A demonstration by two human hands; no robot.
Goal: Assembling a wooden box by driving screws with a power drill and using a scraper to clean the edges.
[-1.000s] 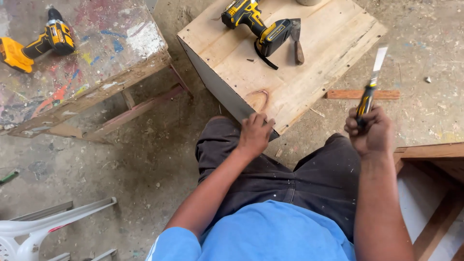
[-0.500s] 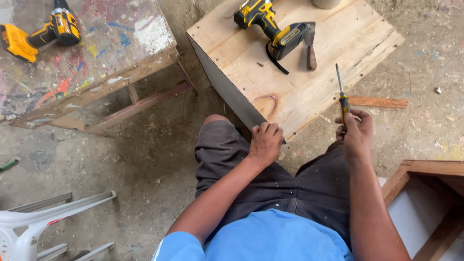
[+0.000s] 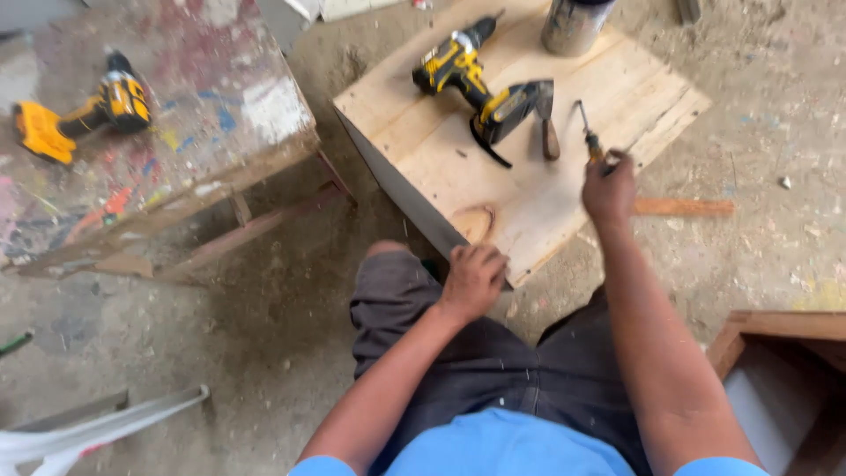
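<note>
From the head view, the person is sitting over a plywood box (image 3: 564,189) set on the dusty floor. The right hand (image 3: 608,187) is closing its fingers around a screwdriver (image 3: 588,137), holding it by the handle with the thin shaft pointing up and away, over the right part of the board. The left hand (image 3: 473,280) is resting at the near edge of the box, fingers curled loosely against the wood just beside a rounded knot mark (image 3: 473,222); it is gripping nothing that I can see.

Lying further back on the board is a yellow and black cordless drill (image 3: 471,84), and just to its right a small hatchet-like tool (image 3: 546,119) with a wooden handle. A grey can (image 3: 575,26) is standing at the far edge. On the left, a second yellow drill (image 3: 84,110) is lying on a paint-stained bench (image 3: 176,167). A thin wooden strip (image 3: 683,207) is lying on the ground to the right of the box.

To handle the screwdriver well here, I judge the left hand should be pressing the box steady while the right is keeping the tip well apart from the drill and the hatchet.
</note>
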